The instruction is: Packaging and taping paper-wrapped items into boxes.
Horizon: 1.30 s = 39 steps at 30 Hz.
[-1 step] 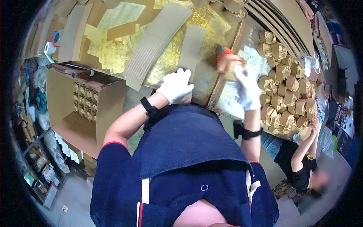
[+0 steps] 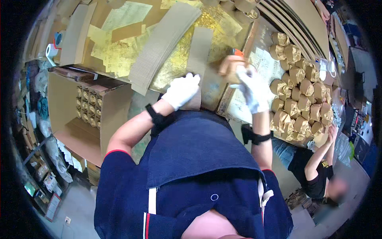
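Note:
My left hand (image 2: 182, 91), in a white glove, lies with its fingers extended on the near part of a narrow corrugated cardboard strip (image 2: 199, 47). The strip's near end reaches the table edge in front of my apron. My right hand (image 2: 254, 89), also gloved in white, is closed on a tan and orange tape dispenser (image 2: 232, 67) over the table, right of the strip. Motion blurs the dispenser, so its exact shape is unclear. Left of the strip lies a wider stack of corrugated strips (image 2: 167, 44).
Many brown paper-wrapped cups (image 2: 304, 89) stand on the right. An open carton (image 2: 117, 107) to my left holds rows of small rolled pieces. Another tape dispenser (image 2: 51, 51) sits far left. Cardboard sheets (image 2: 292, 30) stand upright at the far right; another person (image 2: 312, 167) works nearby.
My right hand has moved left with the tape dispenser, closer to the narrow strip. My left hand has shifted slightly left, its fingers now closer together.

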Each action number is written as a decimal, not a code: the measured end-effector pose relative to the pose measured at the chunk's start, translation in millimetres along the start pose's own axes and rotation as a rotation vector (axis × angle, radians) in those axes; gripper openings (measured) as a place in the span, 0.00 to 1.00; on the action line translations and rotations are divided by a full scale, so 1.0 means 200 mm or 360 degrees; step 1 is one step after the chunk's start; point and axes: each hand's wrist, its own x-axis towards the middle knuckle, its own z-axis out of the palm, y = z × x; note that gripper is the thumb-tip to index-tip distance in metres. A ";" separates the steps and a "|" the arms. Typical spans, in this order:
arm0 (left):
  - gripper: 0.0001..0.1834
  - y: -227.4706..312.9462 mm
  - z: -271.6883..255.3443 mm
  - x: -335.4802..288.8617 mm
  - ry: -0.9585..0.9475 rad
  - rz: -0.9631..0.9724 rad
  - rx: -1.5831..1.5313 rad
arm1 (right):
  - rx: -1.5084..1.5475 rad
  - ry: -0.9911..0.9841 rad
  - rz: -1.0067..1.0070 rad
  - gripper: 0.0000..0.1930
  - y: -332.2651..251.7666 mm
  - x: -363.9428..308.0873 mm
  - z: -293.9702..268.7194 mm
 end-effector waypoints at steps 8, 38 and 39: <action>0.14 -0.22 0.06 -0.19 0.0342 0.0913 0.0151 | -0.0090 -0.0369 0.0578 0.30 0.40 0.26 0.33; 0.29 -0.09 0.04 0.29 0.1407 0.0471 -0.0495 | -0.1408 -0.0246 -0.0633 0.32 0.10 0.38 0.42; 0.34 -0.04 -0.02 0.22 0.1044 0.0137 -0.0318 | -0.1465 -0.0231 -0.0542 0.31 0.08 0.34 0.40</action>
